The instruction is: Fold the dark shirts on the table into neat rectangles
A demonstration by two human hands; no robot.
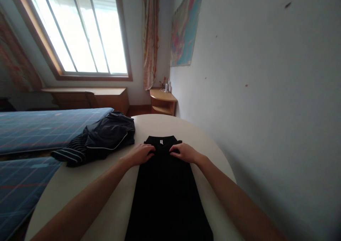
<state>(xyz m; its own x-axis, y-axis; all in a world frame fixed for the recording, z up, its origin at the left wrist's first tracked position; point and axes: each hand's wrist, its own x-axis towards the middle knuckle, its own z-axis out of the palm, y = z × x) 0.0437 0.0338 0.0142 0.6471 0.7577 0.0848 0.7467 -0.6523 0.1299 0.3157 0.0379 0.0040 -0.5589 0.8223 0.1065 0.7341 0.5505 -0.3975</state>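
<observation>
A black garment (pixel 167 195) lies as a long narrow panel on the round pale table (pixel 157 122), its collar at the far end with a small white label (pixel 161 142) inside. My left hand (pixel 141 153) is at the garment's left edge just below the collar, thumb and fingers closed on the cloth. Opposite it, my right hand (pixel 185 152) has its thumb and fingers closed on the cloth at the right edge. The garment's near end runs out of the bottom of the picture.
Dark clothes with white stripes (pixel 106 134) lie in a heap on the table's left side, beside a blue checked mattress (pixel 53 125). A white wall (pixel 255 120) stands close on the right. Behind are a corner shelf (pixel 163 95) and a wooden desk (pixel 106 91).
</observation>
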